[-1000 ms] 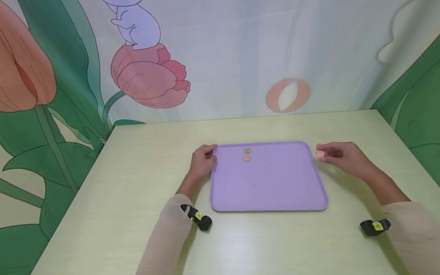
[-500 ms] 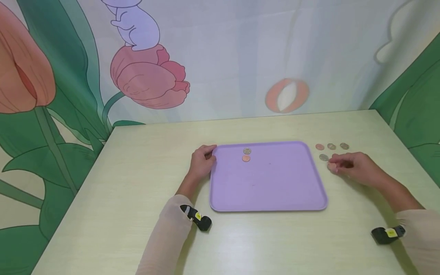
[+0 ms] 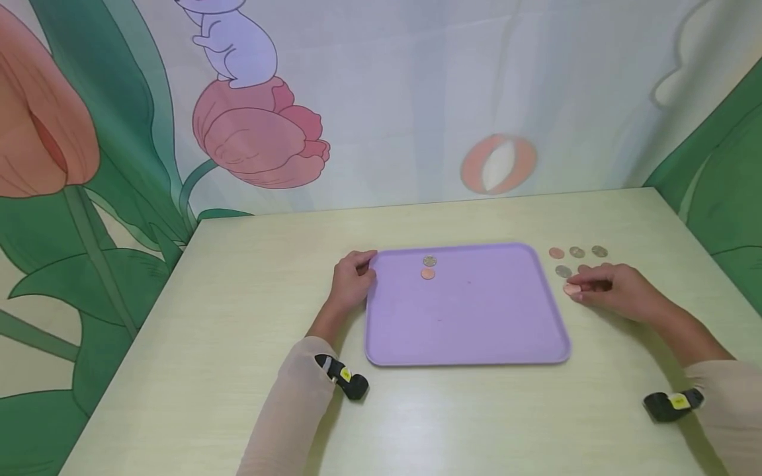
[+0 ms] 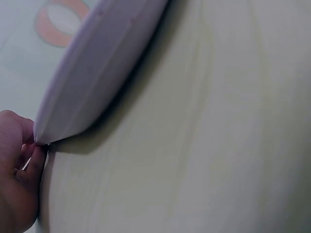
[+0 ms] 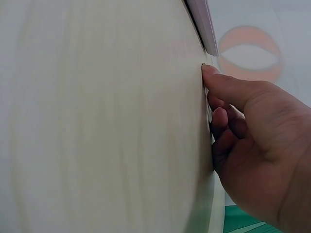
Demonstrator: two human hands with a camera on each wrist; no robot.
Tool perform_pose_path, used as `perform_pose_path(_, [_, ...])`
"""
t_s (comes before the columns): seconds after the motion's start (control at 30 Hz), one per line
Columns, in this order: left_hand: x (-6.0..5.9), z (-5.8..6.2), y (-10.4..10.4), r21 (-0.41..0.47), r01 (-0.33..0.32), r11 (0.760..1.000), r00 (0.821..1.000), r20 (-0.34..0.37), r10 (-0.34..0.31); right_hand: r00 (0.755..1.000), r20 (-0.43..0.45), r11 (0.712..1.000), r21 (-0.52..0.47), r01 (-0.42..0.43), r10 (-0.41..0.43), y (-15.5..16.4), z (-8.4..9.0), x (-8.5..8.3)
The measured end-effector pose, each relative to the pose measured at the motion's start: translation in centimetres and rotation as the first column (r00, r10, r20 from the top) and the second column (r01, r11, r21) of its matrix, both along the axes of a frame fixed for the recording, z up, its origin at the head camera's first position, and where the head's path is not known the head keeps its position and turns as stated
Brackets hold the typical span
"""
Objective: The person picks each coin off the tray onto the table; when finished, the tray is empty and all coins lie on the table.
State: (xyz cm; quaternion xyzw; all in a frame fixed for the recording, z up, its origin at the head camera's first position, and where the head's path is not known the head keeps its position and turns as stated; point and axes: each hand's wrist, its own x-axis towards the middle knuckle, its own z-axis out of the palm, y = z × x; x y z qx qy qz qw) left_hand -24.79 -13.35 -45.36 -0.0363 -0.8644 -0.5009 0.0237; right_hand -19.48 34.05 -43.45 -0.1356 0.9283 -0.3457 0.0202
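The coin (image 3: 571, 289) lay flat on the table (image 3: 250, 317), just right of the tray (image 3: 464, 330), with the right hand (image 3: 613, 291) on it. It was copper-coloured, thin and stiff, surely light, and it would be slippery against that smooth top; I judged the rim the only place to take it, nails under one edge or slid to the table's side. The fingertips (image 5: 210, 71) pressed down to the surface, curled close together, but I could not tell whether they already pinched the coin or only touched it.

Four more coins (image 3: 576, 252) sat loose just beyond that hand, apart from one another. On the tray's far end two coins (image 3: 428, 267) lay touching or nearly so, one silver above one copper.

The left hand (image 3: 351, 281) gripped the tray's far left corner, thumb over the rim, fingers curled beneath.

The table was pale yellow-green laminate, flat and glossy. A painted backdrop (image 3: 256, 132) of tulips and leaves closed it in behind and at both sides. Black bands (image 3: 345, 378) sat on both wrists.
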Motion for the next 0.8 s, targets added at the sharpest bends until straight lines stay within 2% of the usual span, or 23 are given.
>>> perform_pose_path(0.23, [0.0, 0.0, 0.1, 0.006, 0.004, 1.0, 1.0, 0.015, -0.004, 0.999, -0.01, 0.996, -0.084, -0.034, 0.033, 0.4, -0.3, 0.0])
perform_pose_path(0.37, [0.0, 0.0, 0.0, 0.007, -0.002, 1.0, 0.999, 0.033, 0.002, 1.0, -0.002, 0.998, -0.054, -0.028, 0.028, 0.3, -0.2, -0.1])
perform_pose_path(0.53, [0.0, -0.1, 0.0, -0.004, -0.006, 1.0, 0.999, 0.035, 0.007, 0.999, 0.05, 0.999, 0.049, 0.004, -0.007, -0.7, 0.7, -0.4])
perform_pose_path(0.7, [0.1, -0.1, -0.1, 0.004, 0.002, 1.0, 0.999, 0.038, -0.002, 0.999, 0.03, 0.998, 0.053, -0.029, 0.027, -4.0, 2.7, -1.1])
perform_pose_path(0.8, [0.0, 0.0, -0.1, 0.005, 0.004, 1.0, 1.0, 0.029, -0.004, 0.996, 0.005, 0.995, 0.041, -0.092, 0.092, -7.3, 4.3, -1.8])
